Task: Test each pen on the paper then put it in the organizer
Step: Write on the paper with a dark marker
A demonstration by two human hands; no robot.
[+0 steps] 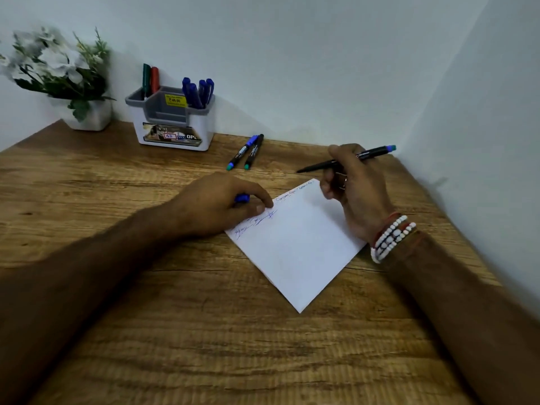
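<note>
A white sheet of paper lies on the wooden table, with blue scribbles along its far left edge. My left hand rests on that edge and holds a blue pen cap under its fingers. My right hand grips an uncapped black pen, its tip just above the paper's far corner. Two capped pens lie side by side on the table behind the paper. The white and grey organizer stands at the back, with several blue pens in its right slot and a green and a red pen in its left.
A white pot of white artificial flowers stands at the back left corner. Walls close the table at the back and on the right. Beaded bracelets circle my right wrist.
</note>
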